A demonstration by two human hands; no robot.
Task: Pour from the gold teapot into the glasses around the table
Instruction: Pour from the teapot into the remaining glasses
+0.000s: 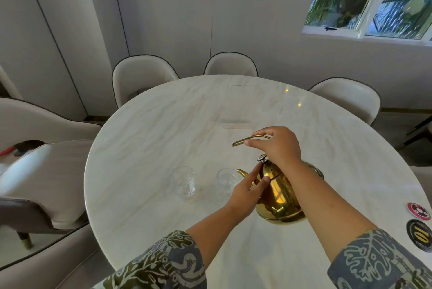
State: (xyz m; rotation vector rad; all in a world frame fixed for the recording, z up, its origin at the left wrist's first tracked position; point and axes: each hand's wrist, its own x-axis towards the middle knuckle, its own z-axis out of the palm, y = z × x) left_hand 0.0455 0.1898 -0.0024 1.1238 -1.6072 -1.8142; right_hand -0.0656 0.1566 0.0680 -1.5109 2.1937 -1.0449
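The right hand [278, 146] grips the handle [247, 139] of the gold teapot [278, 197], tilted on the marble table [152, 125]; the left hand [247, 189] steadies its lid, spout [243, 173] over the nearer glass [225, 182], beside a second glass [183, 182].

right hand [277, 146] hides part of the teapot handle [247, 140] | right arm covers the gold teapot [277, 195] at 3 o'clock | left hand [247, 191] hides the near glass [226, 181] bottom | counter [163, 129] cut off at 6 o'clock | round stickers [418, 237] too blurry to read
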